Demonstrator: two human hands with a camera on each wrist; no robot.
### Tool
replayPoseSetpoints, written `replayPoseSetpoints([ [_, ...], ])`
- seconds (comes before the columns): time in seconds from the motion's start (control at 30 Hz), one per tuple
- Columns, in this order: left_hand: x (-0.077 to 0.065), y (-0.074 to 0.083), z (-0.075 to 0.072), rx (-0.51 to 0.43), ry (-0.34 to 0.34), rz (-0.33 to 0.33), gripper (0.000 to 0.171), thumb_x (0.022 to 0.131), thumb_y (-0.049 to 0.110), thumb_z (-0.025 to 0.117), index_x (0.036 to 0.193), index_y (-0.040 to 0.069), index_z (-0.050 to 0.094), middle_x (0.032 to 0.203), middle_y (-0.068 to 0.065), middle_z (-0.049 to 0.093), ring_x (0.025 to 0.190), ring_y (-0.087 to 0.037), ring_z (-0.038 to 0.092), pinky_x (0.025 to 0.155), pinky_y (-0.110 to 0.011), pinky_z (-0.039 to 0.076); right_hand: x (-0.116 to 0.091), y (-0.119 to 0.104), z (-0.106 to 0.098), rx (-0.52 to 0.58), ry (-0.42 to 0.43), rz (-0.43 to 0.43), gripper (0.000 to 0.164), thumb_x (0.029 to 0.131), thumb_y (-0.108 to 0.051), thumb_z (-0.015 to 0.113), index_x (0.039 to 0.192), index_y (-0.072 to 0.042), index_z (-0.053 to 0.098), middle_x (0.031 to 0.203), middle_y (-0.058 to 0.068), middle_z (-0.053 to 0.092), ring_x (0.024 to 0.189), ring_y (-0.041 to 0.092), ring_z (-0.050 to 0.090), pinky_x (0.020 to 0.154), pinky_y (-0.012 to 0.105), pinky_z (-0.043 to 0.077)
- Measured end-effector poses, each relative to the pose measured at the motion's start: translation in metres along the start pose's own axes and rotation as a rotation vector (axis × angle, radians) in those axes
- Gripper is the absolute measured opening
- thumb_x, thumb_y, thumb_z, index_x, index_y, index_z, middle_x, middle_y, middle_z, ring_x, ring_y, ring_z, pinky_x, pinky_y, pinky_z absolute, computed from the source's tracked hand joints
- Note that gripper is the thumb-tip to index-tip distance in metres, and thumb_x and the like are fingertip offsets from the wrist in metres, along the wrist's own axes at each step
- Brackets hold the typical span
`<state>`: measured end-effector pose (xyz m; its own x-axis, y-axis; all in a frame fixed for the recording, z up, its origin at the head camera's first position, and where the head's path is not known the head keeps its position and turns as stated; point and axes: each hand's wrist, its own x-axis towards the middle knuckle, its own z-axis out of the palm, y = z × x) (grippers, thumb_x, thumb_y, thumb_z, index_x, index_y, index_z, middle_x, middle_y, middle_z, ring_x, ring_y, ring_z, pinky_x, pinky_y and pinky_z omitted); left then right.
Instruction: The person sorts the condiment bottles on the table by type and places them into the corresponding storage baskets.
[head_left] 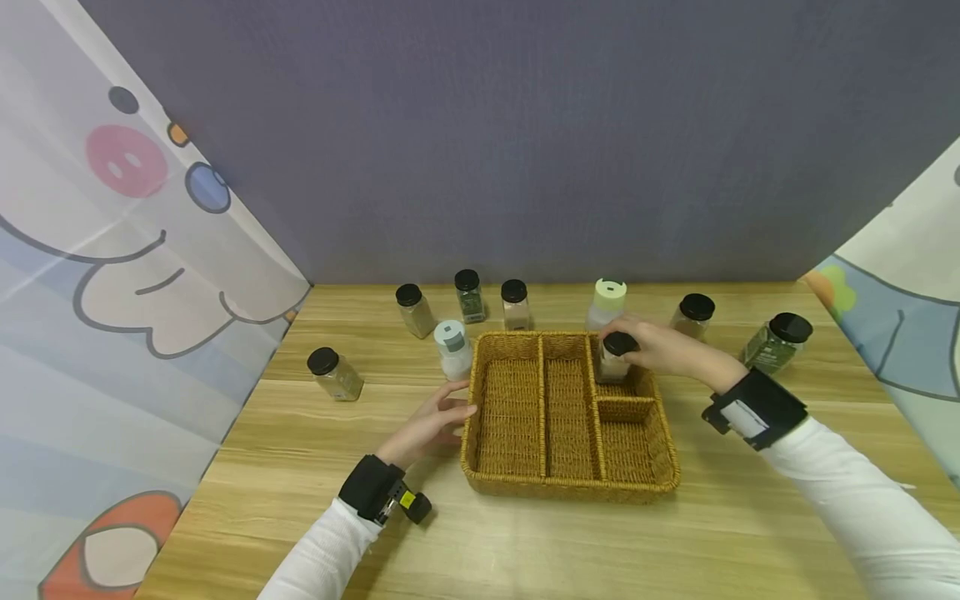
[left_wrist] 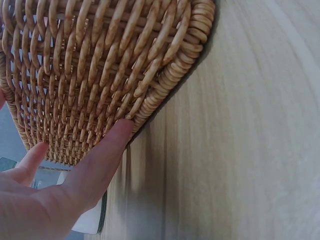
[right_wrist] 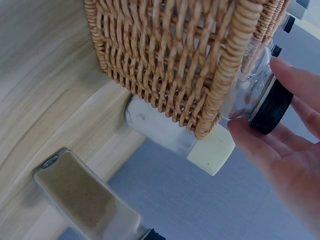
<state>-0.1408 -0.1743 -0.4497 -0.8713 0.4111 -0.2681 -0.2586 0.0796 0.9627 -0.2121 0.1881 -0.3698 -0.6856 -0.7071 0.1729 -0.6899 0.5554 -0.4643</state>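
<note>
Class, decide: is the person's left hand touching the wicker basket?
Touching. In the left wrist view, a fingertip of the left hand presses against the woven outer wall of the basket. The head view agrees: the fingers meet its left side.

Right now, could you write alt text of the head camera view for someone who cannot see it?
A person's right hand grips a black-capped jar standing in the far right compartment of a wicker basket, while the left hand rests against the basket's left wall. Eight more jars and bottles stand around it on the wooden table.
</note>
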Motion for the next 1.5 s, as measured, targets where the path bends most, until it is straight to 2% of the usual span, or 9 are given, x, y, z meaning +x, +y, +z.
replayPoseSetpoints([
  [0.27, 0.009, -0.015, -0.008, -0.006, 0.005, -0.026, 0.066, 0.083, 0.032, 0.061, 0.136, 0.016, 0.026, 0.126, -0.019, 0.041, 0.106, -0.027, 0.051, 0.081, -0.045, 0.047, 0.0, 0.0, 0.0, 0.007, -0.015, 0.065, 0.038, 0.074, 0.01, 0.061, 0.111, 0.005, 0.053, 0.111, 0.025, 0.051, 0.101, 0.039, 0.049, 0.079, 0.046, 0.046],
  [0.33, 0.009, -0.015, -0.008, -0.001, 0.001, -0.013, 0.066, 0.083, 0.032, 0.06, 0.136, 0.015, 0.025, 0.126, -0.02, 0.04, 0.107, -0.029, 0.051, 0.08, -0.046, 0.047, 0.0, 0.0, 0.0, 0.011, -0.014, 0.078, 0.039, 0.074, 0.01, 0.061, 0.112, 0.005, 0.053, 0.113, 0.025, 0.05, 0.103, 0.039, 0.049, 0.08, 0.046, 0.046],
  [0.5, 0.003, -0.005, -0.002, 0.007, -0.002, 0.004, 0.071, 0.082, 0.034, 0.061, 0.137, 0.01, 0.023, 0.127, -0.026, 0.038, 0.107, -0.033, 0.05, 0.082, -0.048, 0.046, 0.0, 0.0, 0.001, 0.007, -0.004, 0.085, 0.039, 0.075, 0.006, 0.063, 0.113, 0.004, 0.054, 0.113, 0.024, 0.051, 0.101, 0.038, 0.05, 0.079, 0.045, 0.047],
  [0.67, -0.002, 0.005, 0.003, -0.014, 0.013, -0.018, 0.07, 0.083, 0.03, 0.06, 0.137, 0.008, 0.022, 0.128, -0.029, 0.036, 0.109, -0.036, 0.048, 0.084, -0.048, 0.045, -0.001, -0.001, -0.002, 0.013, -0.004, 0.127, 0.04, 0.076, 0.0, 0.065, 0.115, 0.002, 0.054, 0.114, 0.024, 0.051, 0.101, 0.037, 0.051, 0.078, 0.044, 0.047],
  [0.87, -0.003, 0.006, 0.003, -0.013, 0.018, -0.021, 0.069, 0.084, 0.029, 0.06, 0.137, 0.008, 0.021, 0.127, -0.029, 0.036, 0.109, -0.037, 0.047, 0.084, -0.049, 0.044, -0.003, -0.003, -0.012, 0.036, -0.01, 0.229, 0.04, 0.08, -0.008, 0.064, 0.118, -0.001, 0.053, 0.119, 0.023, 0.051, 0.107, 0.039, 0.048, 0.084, 0.05, 0.043],
  [1.03, -0.002, 0.005, 0.002, -0.015, 0.007, -0.007, 0.07, 0.083, 0.031, 0.06, 0.137, 0.008, 0.022, 0.126, -0.029, 0.037, 0.108, -0.036, 0.048, 0.084, -0.049, 0.045, -0.005, -0.001, -0.021, 0.027, 0.043, 0.233, 0.035, 0.083, -0.015, 0.062, 0.114, 0.0, 0.055, 0.115, 0.023, 0.054, 0.105, 0.039, 0.049, 0.086, 0.052, 0.04],
  [1.17, -0.001, 0.002, 0.001, 0.01, -0.001, 0.004, 0.07, 0.083, 0.033, 0.06, 0.136, 0.007, 0.022, 0.126, -0.028, 0.038, 0.106, -0.033, 0.051, 0.084, -0.049, 0.045, -0.008, 0.003, -0.03, 0.01, 0.071, 0.243, 0.033, 0.086, -0.013, 0.058, 0.115, 0.001, 0.054, 0.115, 0.024, 0.053, 0.103, 0.039, 0.049, 0.085, 0.052, 0.042],
  [1.33, -0.002, 0.005, 0.003, -0.013, 0.009, -0.021, 0.067, 0.084, 0.028, 0.059, 0.137, 0.008, 0.022, 0.128, -0.029, 0.036, 0.11, -0.037, 0.047, 0.085, -0.049, 0.044, -0.012, 0.011, -0.04, 0.021, 0.095, 0.263, 0.032, 0.087, -0.008, 0.053, 0.116, 0.006, 0.052, 0.115, 0.029, 0.051, 0.103, 0.043, 0.048, 0.085, 0.054, 0.041],
  [1.5, -0.003, 0.008, 0.004, -0.024, 0.017, -0.041, 0.062, 0.087, 0.02, 0.055, 0.137, 0.008, 0.022, 0.129, -0.029, 0.034, 0.113, -0.041, 0.043, 0.086, -0.049, 0.043, -0.017, 0.023, -0.047, 0.032, 0.115, 0.323, 0.034, 0.089, -0.014, 0.052, 0.117, 0.005, 0.051, 0.118, 0.028, 0.048, 0.104, 0.043, 0.046, 0.084, 0.054, 0.041],
])
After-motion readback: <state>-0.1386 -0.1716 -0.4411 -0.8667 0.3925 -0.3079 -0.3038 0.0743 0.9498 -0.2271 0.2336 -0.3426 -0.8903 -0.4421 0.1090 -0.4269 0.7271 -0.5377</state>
